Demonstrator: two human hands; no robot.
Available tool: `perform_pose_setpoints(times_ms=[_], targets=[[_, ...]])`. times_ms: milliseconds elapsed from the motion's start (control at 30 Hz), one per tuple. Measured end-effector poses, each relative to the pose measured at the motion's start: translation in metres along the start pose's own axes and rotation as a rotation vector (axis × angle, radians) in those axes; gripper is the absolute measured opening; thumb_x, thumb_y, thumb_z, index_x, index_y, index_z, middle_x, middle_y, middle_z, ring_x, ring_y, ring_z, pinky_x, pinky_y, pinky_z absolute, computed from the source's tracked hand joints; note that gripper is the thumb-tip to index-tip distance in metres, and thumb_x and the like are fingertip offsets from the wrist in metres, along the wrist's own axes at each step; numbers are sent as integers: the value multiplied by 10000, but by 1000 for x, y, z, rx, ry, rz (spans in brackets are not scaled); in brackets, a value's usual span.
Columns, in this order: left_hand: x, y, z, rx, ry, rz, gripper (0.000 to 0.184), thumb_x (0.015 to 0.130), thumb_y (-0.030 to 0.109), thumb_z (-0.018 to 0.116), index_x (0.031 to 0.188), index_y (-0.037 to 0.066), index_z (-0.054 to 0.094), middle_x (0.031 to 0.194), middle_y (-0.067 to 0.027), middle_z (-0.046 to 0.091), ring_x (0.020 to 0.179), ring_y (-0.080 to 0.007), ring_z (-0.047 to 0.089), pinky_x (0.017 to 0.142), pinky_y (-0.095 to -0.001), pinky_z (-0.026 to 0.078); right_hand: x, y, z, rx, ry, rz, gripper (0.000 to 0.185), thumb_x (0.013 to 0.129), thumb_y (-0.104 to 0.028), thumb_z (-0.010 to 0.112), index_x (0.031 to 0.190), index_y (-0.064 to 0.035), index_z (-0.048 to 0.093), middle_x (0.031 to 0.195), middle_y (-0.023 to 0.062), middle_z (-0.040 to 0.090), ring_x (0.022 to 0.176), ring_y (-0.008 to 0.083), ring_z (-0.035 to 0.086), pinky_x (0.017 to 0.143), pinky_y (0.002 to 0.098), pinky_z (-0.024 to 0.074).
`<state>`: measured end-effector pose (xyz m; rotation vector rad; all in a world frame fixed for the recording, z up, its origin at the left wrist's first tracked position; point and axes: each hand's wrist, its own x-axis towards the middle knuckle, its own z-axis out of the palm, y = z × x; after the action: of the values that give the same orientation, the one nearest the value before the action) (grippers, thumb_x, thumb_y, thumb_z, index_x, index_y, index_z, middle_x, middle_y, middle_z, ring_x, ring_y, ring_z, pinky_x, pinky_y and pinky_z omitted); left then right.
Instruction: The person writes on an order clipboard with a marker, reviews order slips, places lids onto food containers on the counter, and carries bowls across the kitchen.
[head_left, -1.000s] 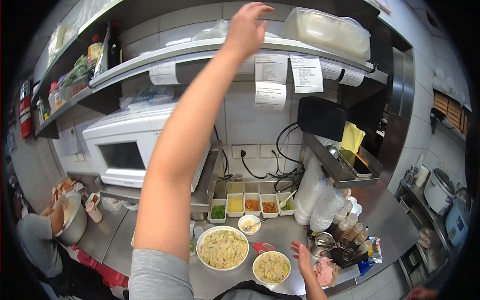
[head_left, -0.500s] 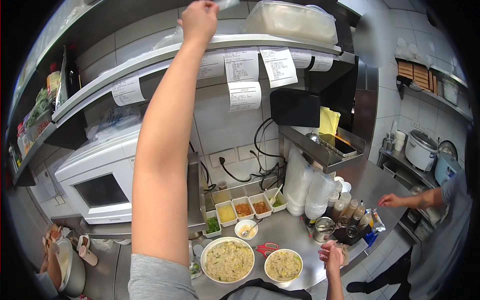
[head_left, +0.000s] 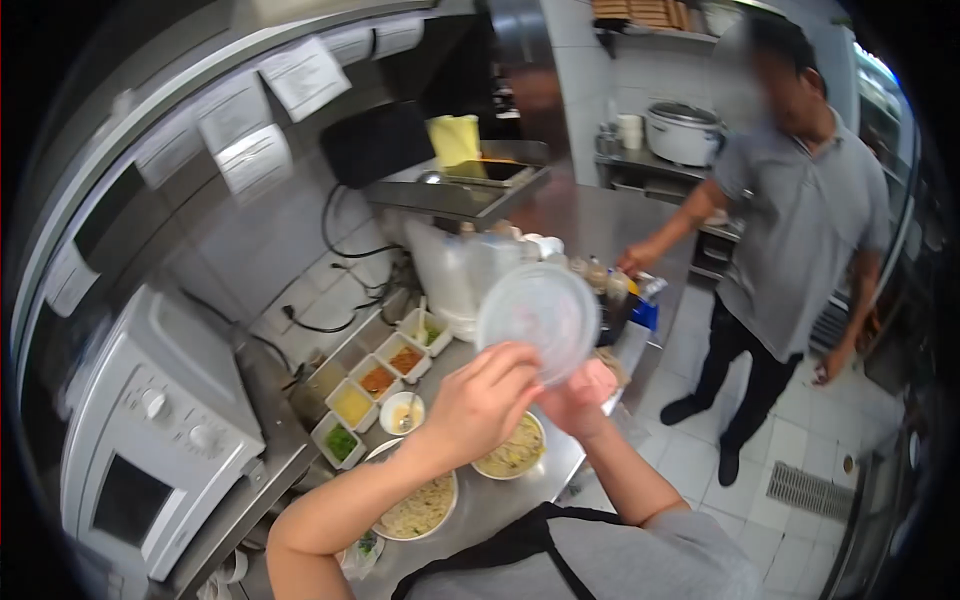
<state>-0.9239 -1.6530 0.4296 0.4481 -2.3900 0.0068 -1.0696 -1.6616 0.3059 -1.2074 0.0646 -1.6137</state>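
My left hand [head_left: 485,398] pinches the near edge of a round translucent plastic lid [head_left: 538,318], tilted up above the counter. At the lid's lower right edge is my right hand [head_left: 578,405], its fingers partly hidden behind the lid. A pinkish patch shows by the right fingers; I cannot make out what it is. Below the hands stand a smaller bowl with fried rice [head_left: 512,450] and a larger bowl with fried rice [head_left: 420,508], the latter partly covered by my left forearm. A small white bowl [head_left: 388,417] with a spoon sits behind them.
Garnish tubs [head_left: 355,404] line the back of the counter. A white microwave [head_left: 165,430] stands left, under paper order slips [head_left: 255,160]. Squeeze bottles [head_left: 597,275] and plastic-wrapped stacks [head_left: 440,275] are beyond the lid. A co-worker [head_left: 800,210] stands right, one hand by the bottles.
My left hand has come down from the upper shelf with the lid and met my right hand, which has risen. The view has swung right, bringing more of the co-worker into sight.
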Motion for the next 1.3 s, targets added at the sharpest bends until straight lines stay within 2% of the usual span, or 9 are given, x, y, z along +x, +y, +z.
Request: perform_pose_setpoints(times_ms=[233,333,367,600,833,933,1100,1167,1300], targets=[[-8,9,-12,-22,-66,-54,159,741,-27,588,881,-20,513,957,-164,548,887,-324,561,738,-376,470,1,-10,30,-283,82,32,727,833,-226,646,1369,-5,208,1372,99,302,1266,196,313,1043,351,271],[-4,2,-14,46,9,5,224,701,-38,601,889,-17,481,945,-181,519,849,-330,543,706,-377,462,2,-15,25,-318,69,-4,643,879,-152,555,1394,-33,189,1401,104,281,1290,198,278,1050,348,255],[-5,-1,-18,54,28,-4,240,683,-34,615,881,-17,480,936,-181,513,831,-333,541,697,-381,460,4,-16,22,-292,26,-42,585,904,-94,465,1407,-50,170,1413,131,291,1282,229,326,1000,350,346],[21,-10,-73,154,197,-2,221,715,-97,582,848,8,440,931,-159,522,816,-291,563,686,-360,465,5,-35,8,-92,267,-46,382,933,-109,414,1289,-103,278,1266,189,465,1090,335,543,763,370,538],[112,-42,-270,983,766,372,392,880,41,542,1262,65,457,1152,-113,584,1043,-204,576,909,-304,438,-2,-38,-19,-107,453,-32,319,947,-185,429,1243,-106,339,925,129,623,783,291,661,517,280,549],[147,-116,-391,1408,620,339,392,941,151,418,1326,78,407,1272,-116,507,1147,-207,514,945,-307,406,-8,-37,-24,-29,449,-35,300,953,-197,416,1230,-91,369,872,119,629,702,269,663,496,273,541],[168,-267,-499,1205,423,254,360,925,125,366,1264,51,461,1190,-127,556,1088,-234,547,905,-326,423,-24,-38,-38,-45,523,-79,290,955,-202,419,1214,-72,416,932,82,616,717,193,646,496,271,530],[165,-282,-488,1025,291,-527,265,894,102,419,1100,28,569,1041,-114,607,962,-224,582,826,-303,439,-31,-38,-44,-89,607,-108,295,955,-203,423,1214,-63,437,981,60,603,769,150,629,551,270,533],[181,-271,-474,933,300,-353,446,887,333,337,1117,42,586,1157,-150,558,1094,-312,499,969,-470,258,-42,-38,-58,-125,767,-58,284,945,-196,456,1189,-53,492,1013,19,592,804,82,583,722,232,500]])
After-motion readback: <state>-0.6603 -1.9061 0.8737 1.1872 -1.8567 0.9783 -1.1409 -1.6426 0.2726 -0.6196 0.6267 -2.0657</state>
